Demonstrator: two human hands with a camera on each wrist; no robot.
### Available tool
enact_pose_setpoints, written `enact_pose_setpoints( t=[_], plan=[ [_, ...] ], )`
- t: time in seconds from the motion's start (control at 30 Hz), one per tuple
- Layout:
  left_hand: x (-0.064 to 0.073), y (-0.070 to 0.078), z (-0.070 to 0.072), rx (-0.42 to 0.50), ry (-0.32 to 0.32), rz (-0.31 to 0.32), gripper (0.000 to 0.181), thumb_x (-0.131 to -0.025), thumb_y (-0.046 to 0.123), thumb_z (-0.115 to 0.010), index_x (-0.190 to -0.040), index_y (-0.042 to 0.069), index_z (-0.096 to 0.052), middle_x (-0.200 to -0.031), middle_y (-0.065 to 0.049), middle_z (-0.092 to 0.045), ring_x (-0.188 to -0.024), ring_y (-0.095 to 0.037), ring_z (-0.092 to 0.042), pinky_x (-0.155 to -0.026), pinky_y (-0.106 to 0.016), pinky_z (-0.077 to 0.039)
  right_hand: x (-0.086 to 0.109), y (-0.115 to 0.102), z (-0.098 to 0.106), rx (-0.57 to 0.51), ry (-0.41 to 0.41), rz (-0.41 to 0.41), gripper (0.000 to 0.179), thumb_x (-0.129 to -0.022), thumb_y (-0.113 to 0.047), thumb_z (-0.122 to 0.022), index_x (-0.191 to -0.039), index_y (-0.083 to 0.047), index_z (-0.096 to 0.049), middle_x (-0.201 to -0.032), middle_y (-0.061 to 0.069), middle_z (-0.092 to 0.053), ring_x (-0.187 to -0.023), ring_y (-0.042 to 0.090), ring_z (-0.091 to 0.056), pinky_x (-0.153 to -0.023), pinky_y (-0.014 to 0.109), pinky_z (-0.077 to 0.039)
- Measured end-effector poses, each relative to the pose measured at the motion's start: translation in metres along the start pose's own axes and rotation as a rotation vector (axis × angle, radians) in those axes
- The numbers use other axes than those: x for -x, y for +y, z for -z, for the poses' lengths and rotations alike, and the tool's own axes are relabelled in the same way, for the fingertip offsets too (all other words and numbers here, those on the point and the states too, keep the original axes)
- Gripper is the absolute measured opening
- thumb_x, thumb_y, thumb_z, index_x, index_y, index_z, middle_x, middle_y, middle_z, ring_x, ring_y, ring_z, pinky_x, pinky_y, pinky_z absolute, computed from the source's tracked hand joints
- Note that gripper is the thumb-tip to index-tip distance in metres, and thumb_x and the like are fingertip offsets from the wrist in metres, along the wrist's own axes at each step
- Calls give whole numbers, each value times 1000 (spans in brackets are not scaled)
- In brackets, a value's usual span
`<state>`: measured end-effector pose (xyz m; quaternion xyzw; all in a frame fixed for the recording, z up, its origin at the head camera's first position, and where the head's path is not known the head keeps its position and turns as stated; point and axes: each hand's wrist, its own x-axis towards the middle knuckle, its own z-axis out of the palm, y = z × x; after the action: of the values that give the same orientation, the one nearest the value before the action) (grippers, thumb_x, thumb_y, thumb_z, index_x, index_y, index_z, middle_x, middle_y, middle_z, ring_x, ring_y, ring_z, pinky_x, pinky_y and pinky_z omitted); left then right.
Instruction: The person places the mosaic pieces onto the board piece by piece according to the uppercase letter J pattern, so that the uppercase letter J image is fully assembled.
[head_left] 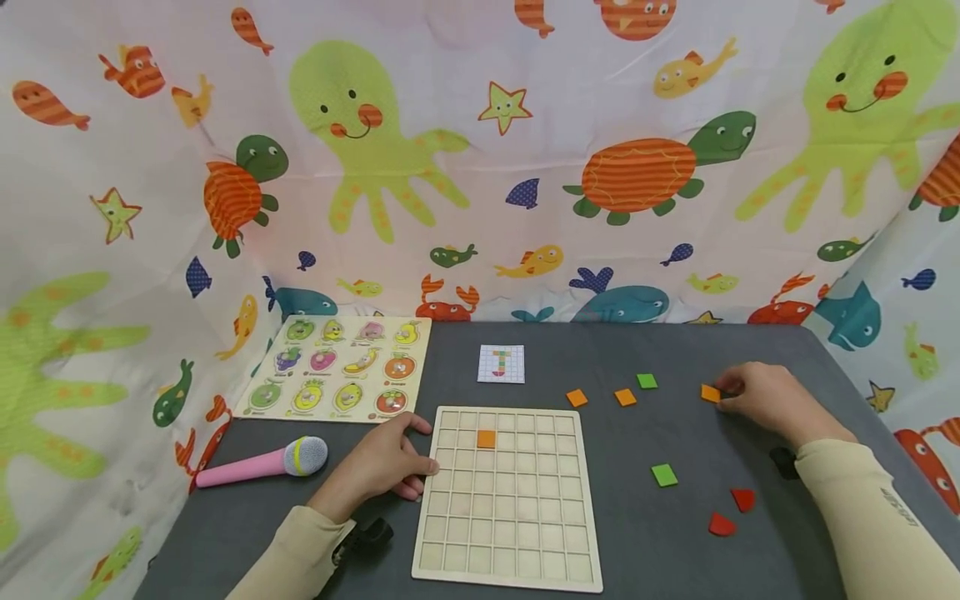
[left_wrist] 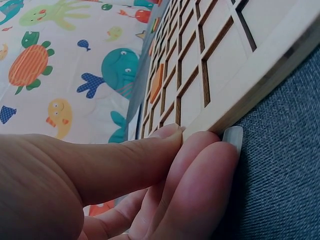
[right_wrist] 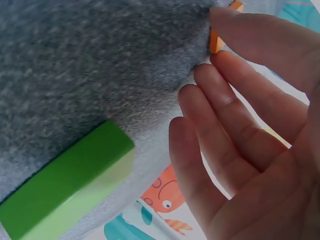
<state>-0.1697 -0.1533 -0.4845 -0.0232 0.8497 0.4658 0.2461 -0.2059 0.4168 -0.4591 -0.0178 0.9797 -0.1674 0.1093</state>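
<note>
Where a curtain [head_left: 480, 175] printed with sea creatures rises behind the far edge and along both sides, a dark grey table [head_left: 652, 550] carries everything. Largest on it is a wooden grid board [head_left: 517, 492], lying flat left of the middle and reaching towards the near edge. Next comes a fruit puzzle board [head_left: 337, 367], set in the far left corner. The left hand [head_left: 386, 462] pinches the grid board's left rim, thumb on top and fingers against the side. Near the far right corner, the right hand [head_left: 772, 404] holds an orange square tile [head_left: 709, 393] between thumb and index finger, the other fingers loosely bent and slightly spread; whether the tile touches the table I cannot tell. A pink toy microphone [head_left: 262, 462] points its handle at the left edge. Towards the far edge, beyond the grid board, lies a white card [head_left: 502, 364] bearing a J of coloured squares. Another orange tile [head_left: 486, 439] sits on the grid board, third column from the left, second row from the far side. Two loose orange tiles [head_left: 576, 398], two green tiles [head_left: 664, 475] and two red curved pieces [head_left: 722, 524] lie across the right half.
</note>
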Motion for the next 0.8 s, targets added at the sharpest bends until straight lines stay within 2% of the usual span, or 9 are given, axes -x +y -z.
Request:
enact_pose_setpoints(
  t=[0.13,0.33,0.47,0.6,0.8],
  plan=[
    [0,-1,2,-13,1,-1,62,-87,15,-92,-139,10,-58,-85,-14,-71,-59,-19,-74,-56,-35,-66,-1,1,-3,-6,-16,-4,35,-91,-18,-85,-115,6,-77,-103,22,-77,-93,34,-67,-85,58,-64],
    [-1,-2,3,-1,-14,-9,61,-88,14,-92,-138,9,-58,-85,-14,-71,-59,-19,-74,-56,-35,-67,1,0,-6,-4,3,21,30,-92,-19,-84,-111,4,-78,-98,17,-76,-88,30,-66,-80,54,-65],
    [-2,-1,2,13,-32,-21,60,-88,13,-91,-137,8,-58,-85,-14,-71,-58,-18,-74,-56,-35,-67,8,-9,-10,-23,15,21,31,-93,-20,-83,-113,2,-78,-101,18,-77,-90,30,-67,-80,54,-65],
    [-1,-1,1,20,-29,-21,59,-88,13,-91,-136,8,-58,-84,-14,-71,-58,-19,-74,-56,-35,-67,10,-35,-20,-52,60,56,30,-94,-21,-84,-114,1,-79,-106,19,-78,-93,30,-69,-82,56,-65],
    [2,-1,2,25,-10,-28,59,-88,12,-91,-137,8,-58,-84,-15,-71,-57,-18,-73,-55,-35,-66,3,-94,-38,-74,97,135,26,-94,-20,-84,-112,-2,-80,-108,16,-78,-95,29,-73,-86,57,-65]
  ],
)
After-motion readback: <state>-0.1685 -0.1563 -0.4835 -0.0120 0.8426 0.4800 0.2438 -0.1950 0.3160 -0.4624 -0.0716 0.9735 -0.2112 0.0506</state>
